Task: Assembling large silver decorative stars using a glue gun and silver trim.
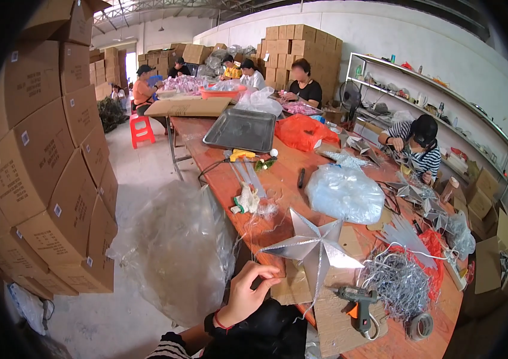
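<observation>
A silver paper star (316, 248) is seen lying on a piece of brown cardboard (331, 311) at the near end of a long orange-brown table (218, 173). The left hand (248, 296) is raised at the table's near edge, just left of the star; its fingers (263, 277) are curled loosely inward with thumb and forefinger nearly meeting, and whether anything thin is pinched between them cannot be told. A dark band is worn at that wrist. The right hand is not in view.

Just right of the cardboard, a glue gun (358, 302) with an orange trigger is laid on the table, and beyond it a tangle of silver wire (400, 284) rests against red netting (433, 257). A roll of tape (420, 326) is placed near the table's corner. Further up the table a bulging clear plastic bag (345, 192), an orange plastic bag (304, 131) and a grey metal tray (240, 130) are set.

Beside the table on the floor a large clear plastic sack (173, 251) is stood, and stacked cardboard boxes (44, 167) are piled along the left. A person in a striped top (414, 146) is seated at the table's right side among more silver stars (412, 191), and several other people are seated at the far end
</observation>
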`<state>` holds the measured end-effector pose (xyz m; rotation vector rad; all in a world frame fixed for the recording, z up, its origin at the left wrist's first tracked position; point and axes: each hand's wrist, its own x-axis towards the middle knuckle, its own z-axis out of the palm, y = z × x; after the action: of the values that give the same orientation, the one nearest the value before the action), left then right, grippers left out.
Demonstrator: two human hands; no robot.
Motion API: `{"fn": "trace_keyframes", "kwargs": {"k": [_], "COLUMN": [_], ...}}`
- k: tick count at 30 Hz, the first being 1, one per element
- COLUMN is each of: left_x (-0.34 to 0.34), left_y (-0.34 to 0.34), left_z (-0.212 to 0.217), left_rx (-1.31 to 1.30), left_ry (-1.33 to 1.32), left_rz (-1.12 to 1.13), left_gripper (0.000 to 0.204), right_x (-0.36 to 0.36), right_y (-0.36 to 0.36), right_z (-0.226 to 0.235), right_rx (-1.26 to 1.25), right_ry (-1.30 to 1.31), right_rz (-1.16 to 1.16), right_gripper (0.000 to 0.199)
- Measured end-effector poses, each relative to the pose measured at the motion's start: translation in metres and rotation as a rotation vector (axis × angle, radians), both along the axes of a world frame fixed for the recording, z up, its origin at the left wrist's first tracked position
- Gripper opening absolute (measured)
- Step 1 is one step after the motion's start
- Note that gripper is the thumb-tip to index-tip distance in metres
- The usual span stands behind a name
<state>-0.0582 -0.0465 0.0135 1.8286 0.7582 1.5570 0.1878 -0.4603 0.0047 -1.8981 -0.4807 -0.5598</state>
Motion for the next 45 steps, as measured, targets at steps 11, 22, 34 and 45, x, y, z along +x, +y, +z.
{"fn": "trace_keyframes", "kwargs": {"k": [11,22,34,45], "left_x": [-0.008,-0.018,-0.097,-0.049], "left_y": [-0.008,0.017,0.074,0.081], "left_z": [-0.006,-0.039,-0.054,-0.064], "left_rx": [-0.01,-0.308,-0.288,-0.243], "left_ry": [0.063,-0.398,-0.186,0.114], "left_rz": [-0.065,0.046,0.623,0.678], "left_gripper": [0.017,0.008,0.015,0.014], "right_x": [-0.043,-0.024,0.017,0.055], "right_y": [0.15,0.218,0.256,0.241], "right_z": [0.062,0.068,0.049,0.011], "right_rx": [-0.348,-0.609,-0.362,-0.125], "right_ry": [-0.049,-0.093,-0.062,0.003], "right_rz": [0.553,0.723,0.488,0.308], "right_gripper": [0.008,0.007,0.013,0.021]}}
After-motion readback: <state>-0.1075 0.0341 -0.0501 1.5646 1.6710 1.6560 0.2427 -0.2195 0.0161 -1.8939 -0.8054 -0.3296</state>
